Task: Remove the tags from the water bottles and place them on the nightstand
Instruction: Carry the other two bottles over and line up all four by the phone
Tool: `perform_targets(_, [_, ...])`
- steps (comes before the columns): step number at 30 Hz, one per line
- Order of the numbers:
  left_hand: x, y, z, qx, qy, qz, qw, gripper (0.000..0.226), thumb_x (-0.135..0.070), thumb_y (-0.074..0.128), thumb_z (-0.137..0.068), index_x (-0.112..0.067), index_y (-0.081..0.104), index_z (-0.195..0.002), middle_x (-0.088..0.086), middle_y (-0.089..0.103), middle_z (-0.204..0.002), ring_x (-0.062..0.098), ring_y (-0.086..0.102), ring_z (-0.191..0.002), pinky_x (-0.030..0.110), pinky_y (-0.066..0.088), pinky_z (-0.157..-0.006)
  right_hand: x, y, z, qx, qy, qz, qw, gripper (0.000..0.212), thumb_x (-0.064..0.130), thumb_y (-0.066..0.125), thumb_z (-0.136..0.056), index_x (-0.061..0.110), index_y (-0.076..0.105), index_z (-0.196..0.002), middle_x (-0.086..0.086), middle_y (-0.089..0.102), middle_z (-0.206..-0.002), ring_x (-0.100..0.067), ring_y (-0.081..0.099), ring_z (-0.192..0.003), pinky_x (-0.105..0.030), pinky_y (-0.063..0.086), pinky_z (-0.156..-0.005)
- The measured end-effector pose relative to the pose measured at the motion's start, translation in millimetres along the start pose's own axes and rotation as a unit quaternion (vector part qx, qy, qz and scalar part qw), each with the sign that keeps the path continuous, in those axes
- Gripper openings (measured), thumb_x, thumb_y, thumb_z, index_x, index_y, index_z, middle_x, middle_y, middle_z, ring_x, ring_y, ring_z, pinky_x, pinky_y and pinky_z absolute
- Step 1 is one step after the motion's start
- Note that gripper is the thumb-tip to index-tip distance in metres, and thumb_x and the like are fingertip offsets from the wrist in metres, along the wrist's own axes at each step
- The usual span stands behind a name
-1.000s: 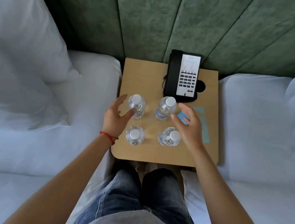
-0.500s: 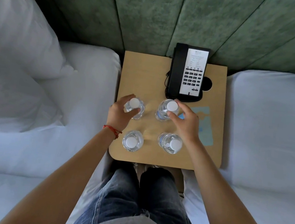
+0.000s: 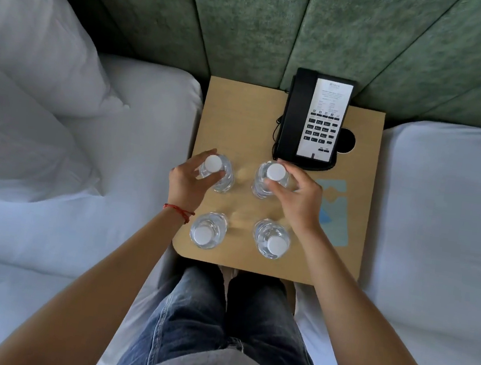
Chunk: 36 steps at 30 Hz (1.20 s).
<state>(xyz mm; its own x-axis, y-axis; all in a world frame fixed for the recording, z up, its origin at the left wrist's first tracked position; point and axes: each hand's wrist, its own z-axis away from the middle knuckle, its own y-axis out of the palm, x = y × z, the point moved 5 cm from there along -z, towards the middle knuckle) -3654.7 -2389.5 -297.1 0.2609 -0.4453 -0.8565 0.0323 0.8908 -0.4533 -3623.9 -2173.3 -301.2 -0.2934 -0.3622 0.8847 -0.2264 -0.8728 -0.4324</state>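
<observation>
Both hands, open a second ago, now grip the far bottles: left hand (image 3: 186,180), right hand (image 3: 297,200).

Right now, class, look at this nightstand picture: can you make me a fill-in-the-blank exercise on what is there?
1. The number of water bottles standing on the nightstand is ____.
2. The left hand grips the far-left bottle, and the right hand grips the far-____ bottle.
3. The black device at the back of the nightstand is a ____.
4. The blue tags lie flat on the ____ side of the nightstand.

Missing words: four; right; telephone; right
</observation>
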Motion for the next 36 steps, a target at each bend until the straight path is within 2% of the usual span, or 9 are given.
perform_targets(2, [-3,0,-6,-0.019,-0.007,-0.014,1.0,0.039,-0.012,0.076,-0.071,-0.011,0.066,-0.109,0.0,0.067,-0.103,0.008,0.06,-0.09,0.0,0.042,-0.078,0,0,-8,0.006,0.008,0.001,1.0,0.04,0.015,0.081,-0.067,0.006,0.069,-0.104,-0.006,0.072,-0.102,-0.008,0.062,-0.09,-0.004,0.041,-0.082])
perform_targets(4, [-5,0,-13,-0.025,-0.019,-0.019,0.999,0.04,-0.014,0.076,-0.071,-0.012,0.066,-0.109,0.0,0.067,-0.1,0.009,0.059,-0.089,-0.002,0.041,-0.075,1,-1,-17,0.021,0.013,0.0,1.0,0.041,0.016,0.081,-0.067,0.006,0.069,-0.105,-0.007,0.072,-0.104,-0.011,0.062,-0.092,-0.01,0.044,-0.086])
perform_targets(8, [-15,2,-33,-0.023,-0.015,-0.034,0.999,0.041,-0.013,0.076,-0.07,-0.01,0.065,-0.11,0.009,0.068,-0.106,0.012,0.058,-0.093,0.01,0.043,-0.08,8,-3,-37,0.037,0.013,-0.008,0.999,0.041,0.018,0.081,-0.068,0.005,0.069,-0.105,-0.01,0.071,-0.104,-0.02,0.065,-0.098,-0.033,0.05,-0.092])
perform_targets(11, [-23,1,-51,-0.023,-0.002,-0.043,0.999,0.039,-0.012,0.075,-0.071,-0.007,0.066,-0.109,0.012,0.069,-0.106,0.015,0.057,-0.09,0.016,0.044,-0.08,12,-4,-57,0.027,0.024,-0.028,0.999,0.039,0.018,0.08,-0.069,0.006,0.069,-0.105,-0.009,0.071,-0.103,-0.021,0.065,-0.098,-0.038,0.051,-0.092])
perform_targets(19, [-44,-4,-105,-0.017,0.032,-0.044,0.998,0.037,-0.016,0.074,-0.073,-0.01,0.066,-0.108,0.009,0.069,-0.102,0.015,0.056,-0.084,0.024,0.048,-0.08,27,13,-88,0.035,0.03,-0.029,0.999,0.037,0.02,0.079,-0.07,0.007,0.069,-0.103,-0.009,0.072,-0.102,-0.021,0.065,-0.099,-0.037,0.051,-0.091])
perform_targets(23, [-48,-5,-126,-0.005,0.045,-0.038,0.998,0.038,-0.017,0.075,-0.073,-0.01,0.066,-0.109,0.005,0.068,-0.103,0.011,0.057,-0.088,0.004,0.043,-0.075,41,25,-99,0.029,0.008,-0.036,0.999,0.035,0.014,0.079,-0.07,0.004,0.069,-0.103,-0.008,0.071,-0.102,-0.021,0.066,-0.099,-0.033,0.051,-0.092])
perform_targets(30, [-50,-4,-157,0.011,0.057,-0.046,0.997,0.035,-0.017,0.075,-0.072,-0.01,0.067,-0.105,0.012,0.07,-0.097,0.016,0.054,-0.081,0.03,0.049,-0.078,54,39,-131,0.006,0.012,-0.07,0.997,0.035,0.01,0.078,-0.07,0.003,0.069,-0.103,-0.01,0.071,-0.102,-0.022,0.067,-0.099,-0.04,0.052,-0.091])
perform_targets(33, [-50,-1,-170,0.02,0.055,-0.044,0.997,0.038,-0.018,0.075,-0.071,-0.011,0.066,-0.107,0.008,0.07,-0.104,0.011,0.057,-0.087,0.017,0.046,-0.075,54,43,-143,0.0,0.017,-0.065,0.998,0.036,0.01,0.077,-0.071,0.002,0.068,-0.105,-0.012,0.071,-0.104,-0.021,0.066,-0.101,-0.039,0.052,-0.092])
perform_targets(36, [-51,3,-178,0.033,0.055,-0.038,0.997,0.04,-0.017,0.076,-0.071,-0.01,0.066,-0.109,0.007,0.068,-0.11,0.008,0.057,-0.095,0.016,0.044,-0.081,53,45,-152,-0.009,0.012,-0.056,0.998,0.038,0.009,0.077,-0.071,0.001,0.067,-0.107,-0.014,0.07,-0.107,-0.022,0.065,-0.102,-0.038,0.051,-0.092])
